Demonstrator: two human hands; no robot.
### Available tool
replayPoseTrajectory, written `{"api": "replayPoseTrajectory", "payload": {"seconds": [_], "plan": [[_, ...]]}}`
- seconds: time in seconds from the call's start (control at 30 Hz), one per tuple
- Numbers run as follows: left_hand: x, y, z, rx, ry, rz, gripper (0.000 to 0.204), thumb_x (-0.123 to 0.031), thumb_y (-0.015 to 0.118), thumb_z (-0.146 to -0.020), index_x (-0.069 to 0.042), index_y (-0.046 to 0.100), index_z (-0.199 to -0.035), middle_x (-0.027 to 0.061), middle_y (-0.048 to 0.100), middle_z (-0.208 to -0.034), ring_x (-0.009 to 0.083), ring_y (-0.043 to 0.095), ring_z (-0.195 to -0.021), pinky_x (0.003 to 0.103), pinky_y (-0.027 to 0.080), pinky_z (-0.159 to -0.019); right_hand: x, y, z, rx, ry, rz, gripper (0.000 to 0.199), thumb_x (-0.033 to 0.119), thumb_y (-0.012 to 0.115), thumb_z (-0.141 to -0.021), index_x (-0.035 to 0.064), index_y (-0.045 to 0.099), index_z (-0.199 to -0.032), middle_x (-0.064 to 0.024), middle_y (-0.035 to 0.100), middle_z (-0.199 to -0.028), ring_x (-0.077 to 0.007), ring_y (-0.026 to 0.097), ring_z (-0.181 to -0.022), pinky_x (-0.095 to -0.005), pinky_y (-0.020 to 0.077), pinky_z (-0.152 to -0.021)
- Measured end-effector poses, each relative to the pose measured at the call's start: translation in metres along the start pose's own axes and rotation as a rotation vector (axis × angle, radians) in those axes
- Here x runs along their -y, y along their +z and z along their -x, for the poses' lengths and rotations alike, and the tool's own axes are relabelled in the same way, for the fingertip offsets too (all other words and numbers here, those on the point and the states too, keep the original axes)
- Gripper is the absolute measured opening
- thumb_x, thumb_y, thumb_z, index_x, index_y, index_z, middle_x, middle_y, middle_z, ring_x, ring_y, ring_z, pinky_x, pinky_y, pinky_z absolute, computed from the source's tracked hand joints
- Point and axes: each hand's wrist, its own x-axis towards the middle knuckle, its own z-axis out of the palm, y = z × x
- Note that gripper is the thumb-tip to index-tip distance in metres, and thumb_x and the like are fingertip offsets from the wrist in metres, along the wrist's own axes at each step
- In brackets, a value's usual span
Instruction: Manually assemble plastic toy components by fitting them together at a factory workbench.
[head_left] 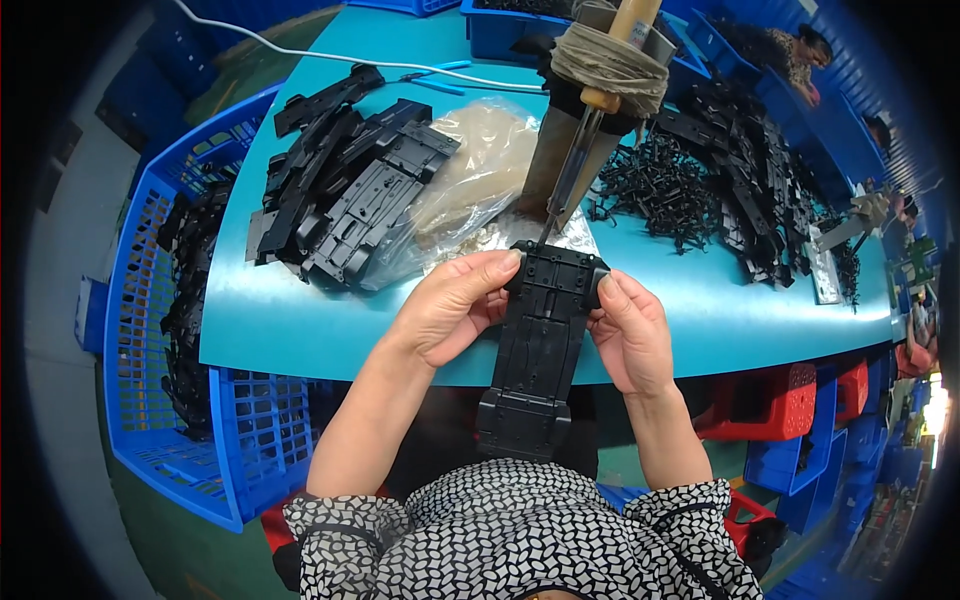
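A long black plastic car chassis [545, 340], moulded with ribs and holes, is held between my two hands, its near end over my lap. My left hand [455, 300] pinches the far left corner between thumb and fingers. On the far right corner, my right hand [632, 325] grips in the same way. A soldering iron [578, 160] with a wooden handle points down from a stand wrapped in cloth [612, 68]. Its tip comes down at the chassis's far end; whether it touches cannot be made out.
Black chassis parts [375, 195] are stacked left on the teal table [300, 335], beside a clear plastic bag [480, 165]. Small black parts [665, 190] and more chassis [740, 190] lie right. A blue crate [265, 420] stands at left, red stools [765, 405] at right. Another person sits far right.
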Motion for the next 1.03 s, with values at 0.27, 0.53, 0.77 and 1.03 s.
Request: {"api": "replayPoseTrajectory", "payload": {"seconds": [0.27, 0.53, 0.77, 1.03], "plan": [[-0.0040, 0.0040, 0.0043, 0.004, 0.002, -0.006, 0.023, -0.025, 0.059, -0.087, -0.005, 0.061, -0.099, -0.0026, 0.061, -0.085, 0.0025, 0.052, -0.071, 0.018, 0.043, -0.066, -0.0001, 0.0006, 0.0010, 0.051, -0.035, -0.001, 0.023, 0.016, 0.052, -0.091, -0.0015, 0.058, -0.104, -0.0024, 0.062, -0.091, -0.0066, 0.054, -0.079, -0.0214, 0.0422, -0.072], [-0.0023, 0.0044, 0.0045, 0.013, 0.013, 0.003, 0.024, -0.025, 0.060, -0.087, -0.004, 0.061, -0.099, -0.0029, 0.061, -0.086, 0.0022, 0.052, -0.071, 0.018, 0.043, -0.067, -0.0019, -0.0002, 0.0045, 0.052, -0.043, -0.011, 0.025, 0.016, 0.051, -0.091, -0.0021, 0.056, -0.108, -0.0040, 0.062, -0.096, -0.0077, 0.056, -0.083, -0.0230, 0.0435, -0.076], [-0.0021, 0.0035, 0.0045, 0.020, 0.013, -0.010, 0.025, -0.026, 0.060, -0.087, -0.004, 0.061, -0.100, -0.0022, 0.062, -0.087, 0.0025, 0.054, -0.072, 0.019, 0.044, -0.067, -0.0022, -0.0007, 0.0062, 0.063, -0.048, -0.015, 0.025, 0.015, 0.051, -0.091, -0.0017, 0.057, -0.108, -0.0042, 0.062, -0.097, -0.0082, 0.056, -0.085, -0.0233, 0.0434, -0.077], [-0.0010, 0.0008, 0.0021, 0.073, 0.021, 0.014, 0.027, -0.025, 0.060, -0.087, -0.003, 0.061, -0.102, 0.0000, 0.063, -0.090, 0.0056, 0.056, -0.075, 0.020, 0.045, -0.069, -0.0052, -0.0055, 0.0050, 0.068, -0.059, -0.016, 0.027, 0.015, 0.052, -0.091, -0.0024, 0.055, -0.111, -0.0054, 0.062, -0.099, -0.0099, 0.057, -0.088, -0.0248, 0.0437, -0.080]]}}
